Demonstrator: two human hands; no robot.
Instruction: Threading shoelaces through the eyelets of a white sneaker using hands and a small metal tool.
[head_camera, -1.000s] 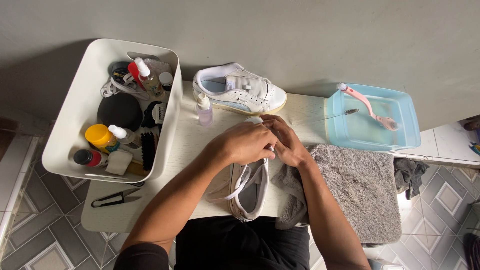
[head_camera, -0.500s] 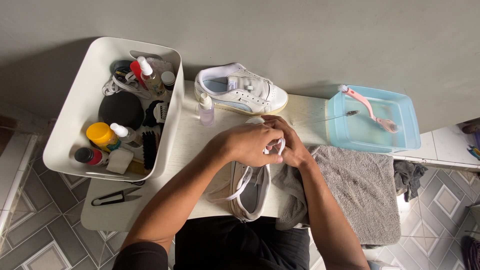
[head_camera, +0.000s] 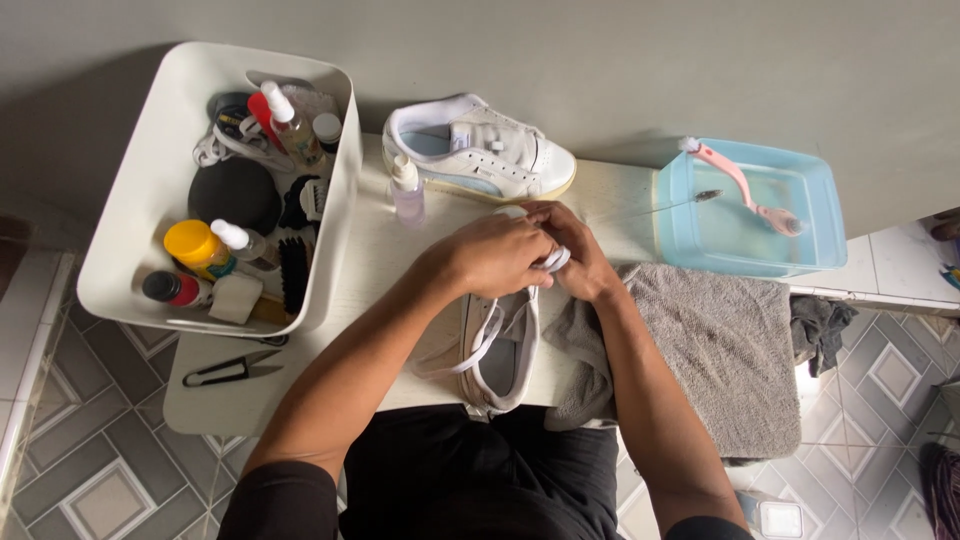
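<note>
Both hands meet over a beige sneaker (head_camera: 497, 352) lying on the white table (head_camera: 380, 270): left hand (head_camera: 497, 253) curled over its toe end, right hand (head_camera: 575, 255) pinching a white lace (head_camera: 553, 262). Second white sneaker (head_camera: 480, 160) just behind, small spray bottle (head_camera: 406, 192) beside it. Grey towel (head_camera: 710, 350) right, white bin (head_camera: 150, 160) left.

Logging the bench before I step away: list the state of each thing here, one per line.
Beige low-top sneaker: on the table, under both hands, laces loose.
White leather sneaker: upright, untouched.
Clear blue plastic tub: holds water, pink brush leaning on its rim.
Left hand: grip closed on lace.
Right hand: likewise.
</note>
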